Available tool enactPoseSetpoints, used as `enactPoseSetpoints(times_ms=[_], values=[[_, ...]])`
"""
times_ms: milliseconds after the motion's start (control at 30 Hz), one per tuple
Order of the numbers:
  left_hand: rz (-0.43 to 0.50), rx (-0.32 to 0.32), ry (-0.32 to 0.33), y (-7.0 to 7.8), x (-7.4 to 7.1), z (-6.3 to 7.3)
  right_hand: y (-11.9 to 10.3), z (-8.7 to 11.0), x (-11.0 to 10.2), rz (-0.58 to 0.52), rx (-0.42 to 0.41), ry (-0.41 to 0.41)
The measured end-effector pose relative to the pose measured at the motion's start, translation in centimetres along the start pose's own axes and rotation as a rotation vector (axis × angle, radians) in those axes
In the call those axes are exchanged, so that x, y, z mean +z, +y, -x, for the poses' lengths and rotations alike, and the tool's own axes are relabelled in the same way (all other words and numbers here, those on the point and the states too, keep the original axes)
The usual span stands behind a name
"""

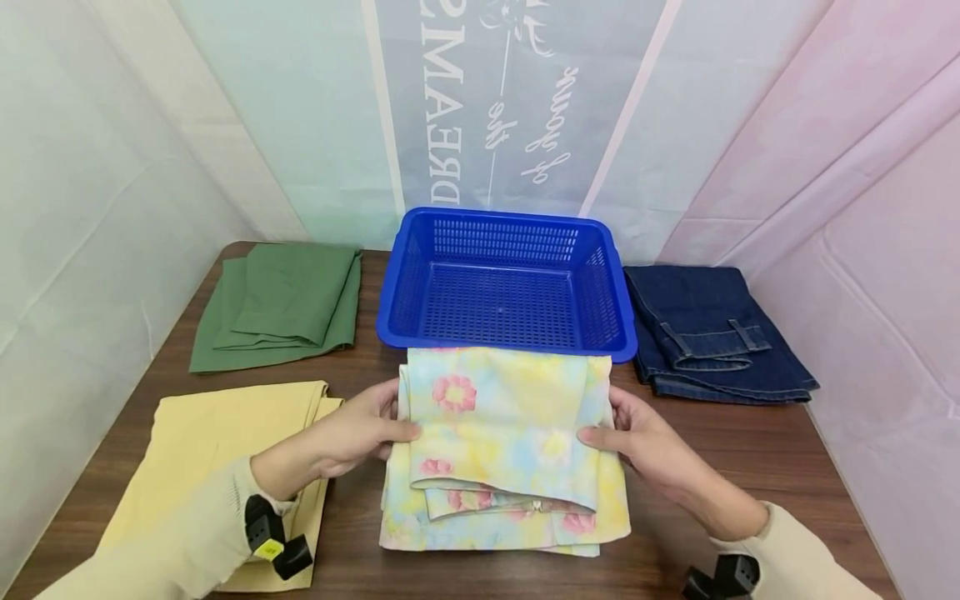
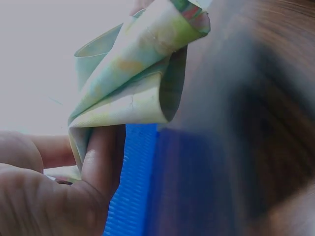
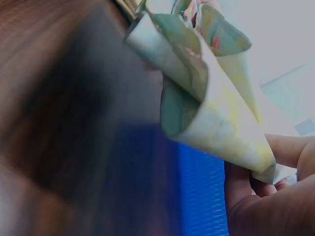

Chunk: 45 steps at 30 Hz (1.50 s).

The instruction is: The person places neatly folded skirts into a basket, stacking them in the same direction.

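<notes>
A folded piece of floral cloth (image 1: pixel 502 450), yellow and pale blue with pink flowers, is held up in front of the basket; whether it is a garment I cannot tell. My left hand (image 1: pixel 367 425) pinches its left edge, thumb on top and fingers behind. At the opposite edge my right hand (image 1: pixel 645 433) grips it the same way. Both wrist views show the layered cloth (image 2: pixel 133 73) sagging in loops between thumb and fingers. Just beyond the cloth stands a blue plastic basket (image 1: pixel 382 325) with nothing in it.
Folded green cloth (image 1: pixel 285 292) lies back left on the wooden table (image 1: pixel 780 467). Folded yellow cloth (image 1: pixel 217 442) lies front left, partly under my left forearm. Folded dark blue jeans (image 1: pixel 720 333) lie right of the basket. Fabric curtains (image 1: pixel 330 108) hang behind and at both sides.
</notes>
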<state>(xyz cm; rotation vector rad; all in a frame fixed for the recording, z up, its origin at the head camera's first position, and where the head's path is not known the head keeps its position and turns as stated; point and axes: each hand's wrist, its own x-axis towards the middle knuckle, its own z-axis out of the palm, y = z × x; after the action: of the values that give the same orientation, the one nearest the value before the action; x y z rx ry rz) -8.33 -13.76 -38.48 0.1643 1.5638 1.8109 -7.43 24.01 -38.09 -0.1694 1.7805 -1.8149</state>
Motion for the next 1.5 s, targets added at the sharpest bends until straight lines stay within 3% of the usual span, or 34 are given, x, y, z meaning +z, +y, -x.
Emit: enactPoseSetpoints(times_ms=[200,400,733,900,1167,1333,1500], values=[[-0.061,0.011,-0.001,3.5,-0.1,-0.5,-3.2,-0.4,-0.5,0.076,-0.038,0.029],[-0.136,0.008,0.056,7.1,-0.3,-1.6,-6.9,-1.5,-1.1,0.191,-0.030,0.106],[-0.268,-0.028,0.156,13.8,-1.0,-4.5,-12.8,-4.6,-3.1,0.291,-0.003,0.153],[-0.323,-0.027,0.213,16.2,-1.9,-6.6,-15.1,-6.7,-3.9,0.309,-0.018,0.170],[-0.390,-0.057,0.325,18.0,-3.0,-10.6,-16.7,-10.9,-4.9,0.409,0.033,0.260],[-0.429,-0.077,0.366,17.7,-3.5,-13.0,-15.8,-13.3,-5.9,0.425,0.082,0.307],[-0.453,-0.115,0.367,17.0,-4.0,-14.7,-14.7,-15.1,-6.6,0.425,0.135,0.274]])
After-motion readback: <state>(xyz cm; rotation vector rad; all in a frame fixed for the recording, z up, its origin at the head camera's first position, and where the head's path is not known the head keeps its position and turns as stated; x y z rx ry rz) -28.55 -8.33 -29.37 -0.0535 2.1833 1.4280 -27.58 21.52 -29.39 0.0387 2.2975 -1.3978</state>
